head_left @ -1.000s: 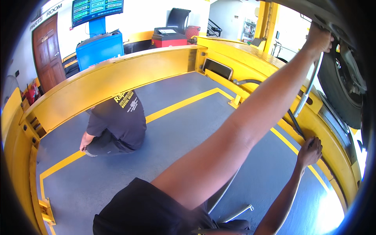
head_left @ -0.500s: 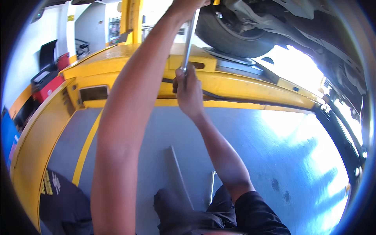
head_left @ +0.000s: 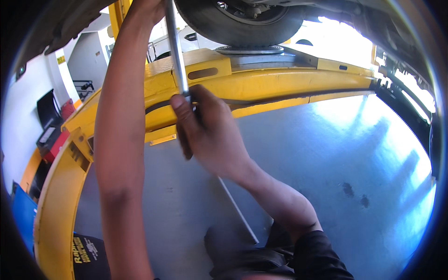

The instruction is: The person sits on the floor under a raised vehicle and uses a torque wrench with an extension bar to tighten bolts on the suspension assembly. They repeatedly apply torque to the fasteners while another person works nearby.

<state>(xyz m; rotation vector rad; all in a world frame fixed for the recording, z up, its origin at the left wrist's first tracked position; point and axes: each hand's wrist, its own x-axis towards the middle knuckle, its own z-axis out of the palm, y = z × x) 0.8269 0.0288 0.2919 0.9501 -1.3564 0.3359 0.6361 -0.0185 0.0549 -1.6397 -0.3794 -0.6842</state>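
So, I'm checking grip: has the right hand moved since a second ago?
Yes: against the slot in the yellow beam, the right hand went left, to below it, onto the metal bar.

A second ago the right hand (head_left: 210,133) was down by the yellow beam (head_left: 275,84), apart from the bar (head_left: 176,51); now it grips the bar's lower end, which hung free then. Since half a second ago, that hand has come to show larger and lower in the view. The bar, which leaned right toward its top, now leans left. The left hand (head_left: 151,9) has slid to the upper edge, partly cut off. The view has swung right: the tyre (head_left: 242,33) has moved to the upper middle, the disc (head_left: 249,49) under it is plainer, and the co-worker (head_left: 88,254) has shrunk to a patch of shirt at lower left. The right hand now covers the upper end of the rod (head_left: 237,208).
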